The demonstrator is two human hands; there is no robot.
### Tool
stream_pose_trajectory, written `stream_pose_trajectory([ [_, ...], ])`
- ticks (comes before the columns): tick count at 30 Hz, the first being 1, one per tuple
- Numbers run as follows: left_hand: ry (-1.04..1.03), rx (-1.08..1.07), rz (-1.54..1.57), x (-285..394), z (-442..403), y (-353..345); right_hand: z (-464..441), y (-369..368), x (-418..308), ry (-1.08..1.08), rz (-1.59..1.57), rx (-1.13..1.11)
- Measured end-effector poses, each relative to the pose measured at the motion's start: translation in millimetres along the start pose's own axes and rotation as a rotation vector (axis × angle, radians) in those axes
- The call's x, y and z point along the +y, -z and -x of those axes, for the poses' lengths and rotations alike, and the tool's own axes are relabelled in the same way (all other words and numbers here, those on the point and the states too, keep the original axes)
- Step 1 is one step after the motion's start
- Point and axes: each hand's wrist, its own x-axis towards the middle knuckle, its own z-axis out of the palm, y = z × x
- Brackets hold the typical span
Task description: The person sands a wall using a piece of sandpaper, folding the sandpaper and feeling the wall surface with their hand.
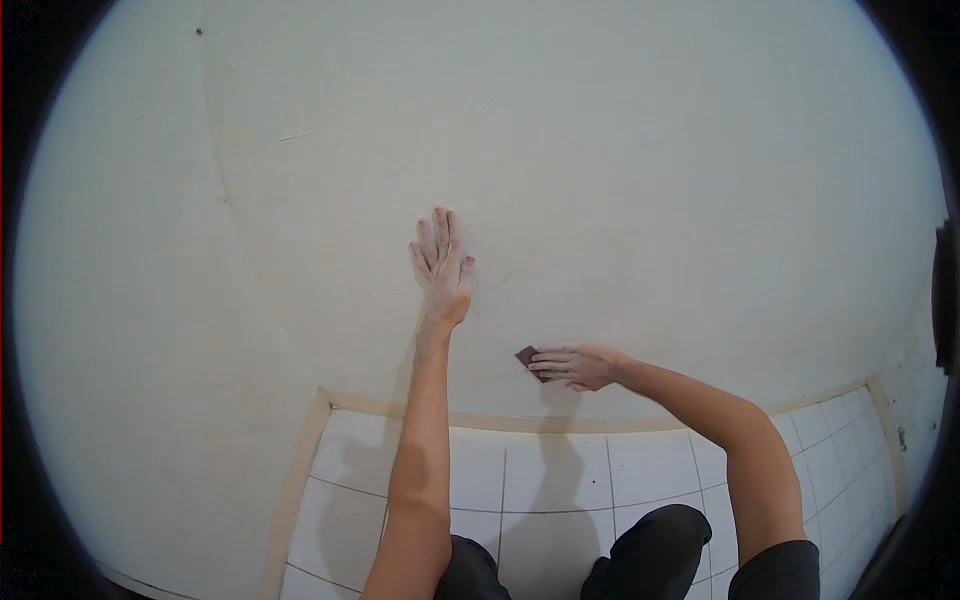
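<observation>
My left hand [443,262] lies flat against the pale wall [640,180], its fingers spread and pointing up, with nothing in it. Lower and to the right, my right hand [580,367] presses a small dark brown piece of sandpaper [526,356] to the wall, just above the baseboard. The fingers cover most of the sheet, and only its left corner and edges show. Whitish dust coats the fingers of both hands.
A beige baseboard [520,424] runs along the wall's foot, above white floor tiles [553,470]. My knees [655,550] are bent at the bottom. A dark object [943,298] stands at the far right edge. Wall corners rise on both sides.
</observation>
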Motion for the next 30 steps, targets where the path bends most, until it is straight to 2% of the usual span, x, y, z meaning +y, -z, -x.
stream_pose_trajectory([
  [2,-0.013,0.028,-0.012,-2,0,-1,5,2,21,-0.016,0.051,0.047],
  [4,-0.023,0.045,-0.017,-2,1,-4,7,61,54,-0.127,0.026,0.122],
  [6,-0.026,0.062,-0.02,-8,1,-7,7,115,89,-0.321,0.156,0.286],
  [8,-0.03,0.071,-0.037,-9,1,-10,6,186,108,-0.667,0.21,0.387],
  [9,-0.023,0.078,-0.05,-10,2,-10,5,203,120,-0.786,0.275,0.509],
  [11,-0.044,0.079,-0.055,-12,3,-10,2,221,126,-0.883,0.331,0.574],
  [14,-0.056,0.085,-0.11,-20,3,-11,-7,218,132,-0.878,0.276,0.64],
  [22,0.054,0.028,-0.167,-31,0,-21,-13,156,124,-0.887,0.239,0.531],
  [26,0.047,0.066,-0.154,-20,-4,-10,-13,155,108,-0.795,0.181,0.403],
  [28,0.037,0.054,-0.177,-22,-3,-10,-14,139,98,-0.675,0.111,0.297],
  [30,0.026,0.131,-0.103,-20,-2,-8,-17,126,84,-0.558,0.035,0.18],
])
